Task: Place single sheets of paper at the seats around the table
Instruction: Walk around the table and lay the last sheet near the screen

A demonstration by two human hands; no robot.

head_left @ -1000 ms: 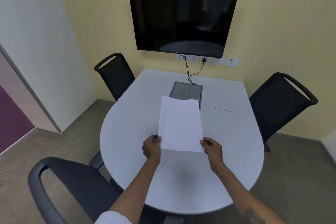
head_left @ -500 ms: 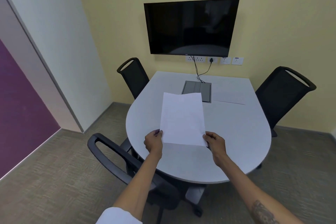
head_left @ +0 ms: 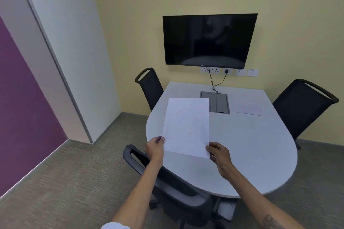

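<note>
One sheet (head_left: pixel 248 108) is already laid flat on the desk (head_left: pixel 242 145), at the far right corner in front of the right-hand chair (head_left: pixel 301 109) — that seat looks served. A faint pale outline can just be made out on the near edge beneath the raised paper, but whether a sheet lies there cannot be told.

The paper (head_left: pixel 187 126) in play is held up above the desk's near left edge, gripped at its bottom corners: the left hand (head_left: pixel 155 148) is closed on the lower left corner, the right hand (head_left: pixel 218 152) on the lower right, fingers (head_left: pixel 209 148) pinched onto the edge. Whether one sheet or several is held cannot be told from here.

Still to be served, by the look of it — the far left chair (head_left: pixel 149 87), whose stretch of desk shows bare, and perhaps the near chair (head_left: pixel 167 178) tucked under the near edge. So the job is judged partly done.

As for containers, only the grey cable box (head_left: pixel 219 102) is sunk into the desk near the far edge; its flaps are shut, a black cable (head_left: pixel 214 84) is fed in from the wall sockets, and its contents are hidden.
</note>
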